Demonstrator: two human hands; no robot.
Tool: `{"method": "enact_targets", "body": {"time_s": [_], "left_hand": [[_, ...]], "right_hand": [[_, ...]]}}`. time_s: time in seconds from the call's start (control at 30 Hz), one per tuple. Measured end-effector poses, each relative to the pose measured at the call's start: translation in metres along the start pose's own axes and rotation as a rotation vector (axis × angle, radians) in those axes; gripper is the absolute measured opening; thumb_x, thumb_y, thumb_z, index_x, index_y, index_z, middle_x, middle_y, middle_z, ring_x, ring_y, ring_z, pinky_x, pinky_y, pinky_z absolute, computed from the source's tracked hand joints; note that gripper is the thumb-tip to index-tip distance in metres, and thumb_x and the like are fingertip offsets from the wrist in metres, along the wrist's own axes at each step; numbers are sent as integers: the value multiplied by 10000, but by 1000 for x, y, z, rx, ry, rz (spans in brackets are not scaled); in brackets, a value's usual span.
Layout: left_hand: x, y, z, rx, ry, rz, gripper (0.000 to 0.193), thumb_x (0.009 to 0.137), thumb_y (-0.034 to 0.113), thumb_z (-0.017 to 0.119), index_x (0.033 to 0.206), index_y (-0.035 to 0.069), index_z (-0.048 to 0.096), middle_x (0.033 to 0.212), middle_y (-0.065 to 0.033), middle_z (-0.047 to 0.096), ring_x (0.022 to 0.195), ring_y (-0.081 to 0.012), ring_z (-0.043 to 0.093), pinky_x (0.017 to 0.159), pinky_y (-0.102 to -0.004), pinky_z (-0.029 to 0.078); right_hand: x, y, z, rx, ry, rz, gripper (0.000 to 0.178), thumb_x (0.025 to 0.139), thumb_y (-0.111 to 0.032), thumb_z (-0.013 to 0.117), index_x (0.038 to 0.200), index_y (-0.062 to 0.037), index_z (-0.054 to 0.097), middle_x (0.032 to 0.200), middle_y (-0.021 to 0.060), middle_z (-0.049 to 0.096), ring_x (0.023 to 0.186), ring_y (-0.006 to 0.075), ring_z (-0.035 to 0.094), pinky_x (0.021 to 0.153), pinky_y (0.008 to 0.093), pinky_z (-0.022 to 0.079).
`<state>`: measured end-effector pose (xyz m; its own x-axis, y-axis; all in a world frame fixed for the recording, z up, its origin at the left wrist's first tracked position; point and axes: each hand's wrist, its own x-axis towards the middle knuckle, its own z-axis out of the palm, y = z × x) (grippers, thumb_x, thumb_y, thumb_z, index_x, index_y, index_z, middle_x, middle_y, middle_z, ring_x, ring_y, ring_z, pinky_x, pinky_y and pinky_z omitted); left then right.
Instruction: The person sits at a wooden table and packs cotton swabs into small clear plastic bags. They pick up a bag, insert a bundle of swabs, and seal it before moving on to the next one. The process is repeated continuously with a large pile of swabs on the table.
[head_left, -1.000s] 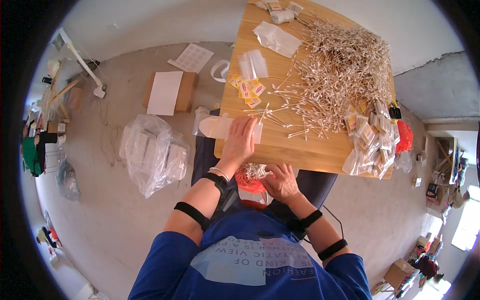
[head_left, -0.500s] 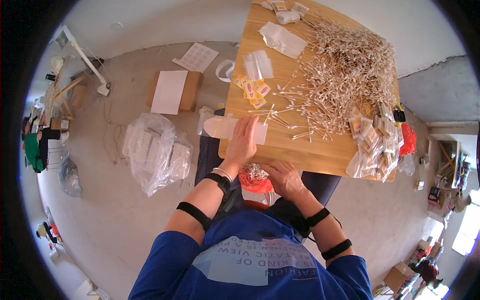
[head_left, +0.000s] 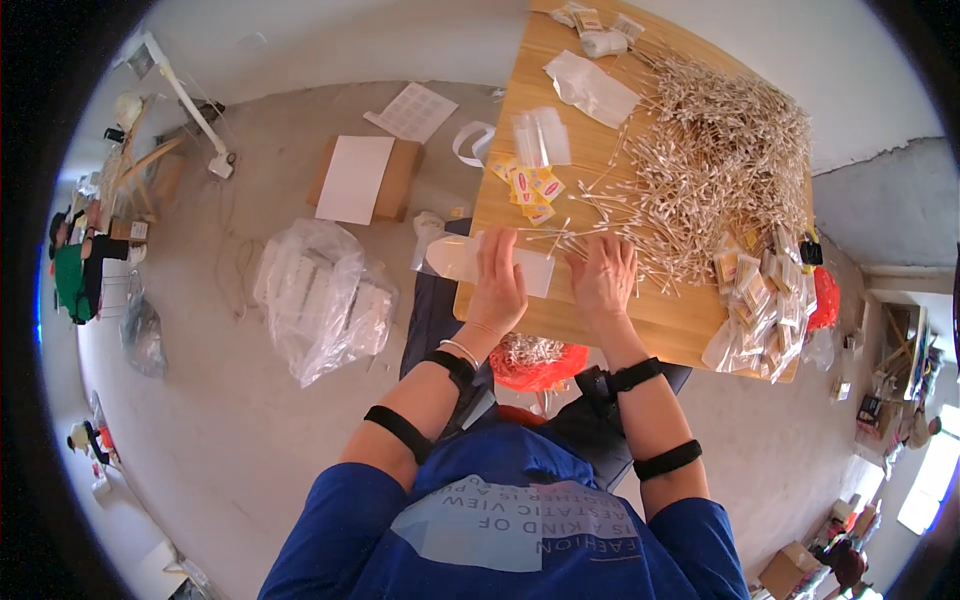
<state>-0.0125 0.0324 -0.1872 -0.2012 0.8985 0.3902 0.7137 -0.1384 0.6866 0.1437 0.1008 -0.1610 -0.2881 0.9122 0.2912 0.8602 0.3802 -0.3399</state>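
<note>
My left hand (head_left: 498,282) lies with its fingers stretched over a pale card with a rounded end (head_left: 455,258), which seems to sit in a clear plastic sleeve (head_left: 424,250) jutting past the table's left edge. Fingers spread, my right hand (head_left: 604,275) rests on the wooden table at the near fringe of a big heap of cotton swabs (head_left: 725,130); whether swabs lie under its fingertips is hidden. A few loose swabs (head_left: 563,232) are between and beyond the hands. Below the table edge, near my lap, a red bag (head_left: 545,374) holds more swabs.
Yellow-and-white cards (head_left: 532,188) and clear sleeves (head_left: 541,136) lie at the table's left. Filled packets (head_left: 765,300) pile up at its near right corner. On the floor are a cardboard box (head_left: 400,180) and a large plastic bag of white packs (head_left: 320,300).
My right hand has moved from over the red bag up onto the table beside the swabs. My left hand stays on the card. The view has shifted slightly.
</note>
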Motion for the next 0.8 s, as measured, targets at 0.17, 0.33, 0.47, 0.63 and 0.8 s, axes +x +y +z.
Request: {"method": "enact_targets", "body": {"time_s": [0.17,0.33,0.47,0.63,0.8], "left_hand": [[-1,-4,0,-61,49,-8,616,868,-46,504,1428,-29,248,1469,-306,287,1372,-472,285,1138,-508,274],[-1,-5,-3,-140,-7,-45,611,901,-4,473,1453,-38,212,1517,-275,236,1412,-438,237,1164,-478,220],[-1,-8,-4,-164,9,-58,617,895,-22,464,1456,-42,209,1509,-275,255,1409,-432,252,1161,-473,226],[3,-2,-9,-159,46,-78,606,876,-67,452,1440,-31,233,1482,-284,289,1382,-439,292,1141,-475,281],[1,-5,-6,-162,49,-111,583,883,-40,456,1430,-34,254,1474,-279,300,1376,-430,307,1138,-461,291]], "right_hand": [[-21,2,9,60,-59,28,227,775,-168,698,985,-107,640,1016,69,570,1009,306,505,840,444,396],[-37,-9,10,72,-14,-35,143,793,-151,693,930,-125,662,955,49,585,952,288,529,798,432,405],[-44,-20,10,173,-19,-95,161,776,-126,712,933,-131,678,920,42,596,913,279,543,788,428,405],[-29,-27,12,211,-3,-142,221,775,-120,694,992,-154,681,998,49,587,954,286,530,820,434,398],[12,-20,16,94,10,-85,207,775,-131,699,981,-151,687,1016,54,588,992,289,515,840,438,395]]}}
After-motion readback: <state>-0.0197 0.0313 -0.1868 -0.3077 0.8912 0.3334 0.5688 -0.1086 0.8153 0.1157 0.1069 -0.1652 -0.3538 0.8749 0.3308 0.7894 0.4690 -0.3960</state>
